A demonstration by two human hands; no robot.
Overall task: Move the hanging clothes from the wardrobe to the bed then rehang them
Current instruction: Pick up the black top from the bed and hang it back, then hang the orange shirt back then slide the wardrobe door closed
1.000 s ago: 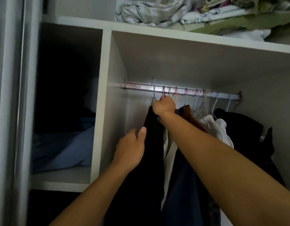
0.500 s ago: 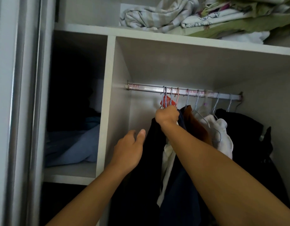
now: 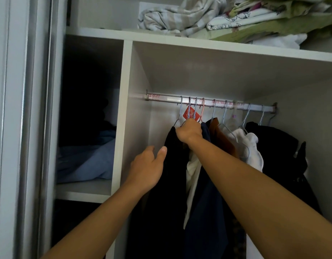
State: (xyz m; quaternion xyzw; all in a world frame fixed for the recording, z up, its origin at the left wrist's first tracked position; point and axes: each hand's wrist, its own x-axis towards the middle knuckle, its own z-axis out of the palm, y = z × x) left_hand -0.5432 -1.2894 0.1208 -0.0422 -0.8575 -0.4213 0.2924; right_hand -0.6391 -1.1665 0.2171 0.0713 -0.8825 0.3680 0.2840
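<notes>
under metal rail, right hand gripping wire hangers

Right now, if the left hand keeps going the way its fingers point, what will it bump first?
Probably the black garment. The left hand is open, fingers aimed up and right at its edge, thumb nearly on it. Depth is hard to judge.

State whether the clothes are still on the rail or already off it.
On. The hanger hooks sit over the rail; the right hand grips several below it.
</notes>
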